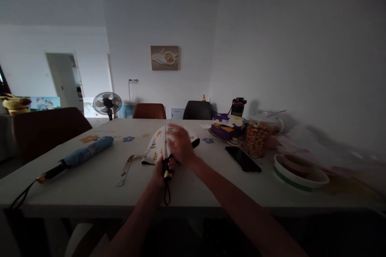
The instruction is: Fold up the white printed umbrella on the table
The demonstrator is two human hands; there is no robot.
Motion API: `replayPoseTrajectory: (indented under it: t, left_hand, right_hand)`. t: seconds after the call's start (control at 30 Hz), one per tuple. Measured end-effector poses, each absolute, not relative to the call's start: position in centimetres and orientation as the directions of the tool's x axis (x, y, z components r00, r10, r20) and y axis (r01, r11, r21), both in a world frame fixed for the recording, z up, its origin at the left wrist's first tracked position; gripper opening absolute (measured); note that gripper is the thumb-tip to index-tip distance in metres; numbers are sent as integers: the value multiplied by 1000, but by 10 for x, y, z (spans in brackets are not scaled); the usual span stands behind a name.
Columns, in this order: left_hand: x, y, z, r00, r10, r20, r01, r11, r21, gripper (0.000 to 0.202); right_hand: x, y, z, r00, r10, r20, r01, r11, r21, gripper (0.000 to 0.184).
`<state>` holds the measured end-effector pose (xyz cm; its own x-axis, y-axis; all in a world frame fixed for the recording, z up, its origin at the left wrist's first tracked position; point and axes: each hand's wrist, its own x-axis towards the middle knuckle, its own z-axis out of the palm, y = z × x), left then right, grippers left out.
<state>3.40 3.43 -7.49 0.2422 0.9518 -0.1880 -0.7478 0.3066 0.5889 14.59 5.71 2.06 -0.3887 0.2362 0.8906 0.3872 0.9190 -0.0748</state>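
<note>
A white folding umbrella (pixel 157 144) with small printed patterns lies on the table in front of me, its canopy loose. My left hand (pixel 161 172) is closed around its black handle, and a wrist loop hangs down from the handle. My right hand (pixel 181 142) rests on the canopy just above the handle, blurred by motion, fingers curled over the fabric. The umbrella's strap (pixel 126 167) trails off to the left on the tabletop.
A folded blue umbrella (pixel 81 156) lies at the left of the white table (pixel 99 192). A black phone (pixel 243 158), a jar of snacks (pixel 257 138), a purple box (pixel 226 128) and stacked bowls (pixel 298 172) stand at the right. Chairs and a fan (pixel 107 104) are behind.
</note>
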Motion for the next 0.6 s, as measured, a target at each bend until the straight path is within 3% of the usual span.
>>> replayPoseTrajectory:
  t: [0.1, 0.17, 0.37, 0.5, 0.6]
  left_hand:
    - [38, 32, -73, 316, 936, -154, -817, 352, 456, 38]
    - [41, 31, -71, 360, 921, -147, -833, 389, 395, 37]
    - [45, 31, -64, 335, 920, -205, -801, 392, 452, 41]
    - [44, 31, -64, 334, 910, -246, -757, 415, 505, 45]
    - [45, 32, -63, 331, 907, -259, -760, 419, 498, 45]
  right_hand:
    - [188, 110, 5, 118, 534, 837, 460, 718, -523, 26]
    - [211, 132, -12, 222, 670, 708, 406, 597, -692, 25]
    - [235, 139, -55, 259, 880, 398, 144, 372, -917, 27]
    - [235, 136, -55, 129, 983, 128, -13, 130, -991, 35]
    - [233, 135, -55, -5, 1000, 5, 7, 5, -1000, 40]
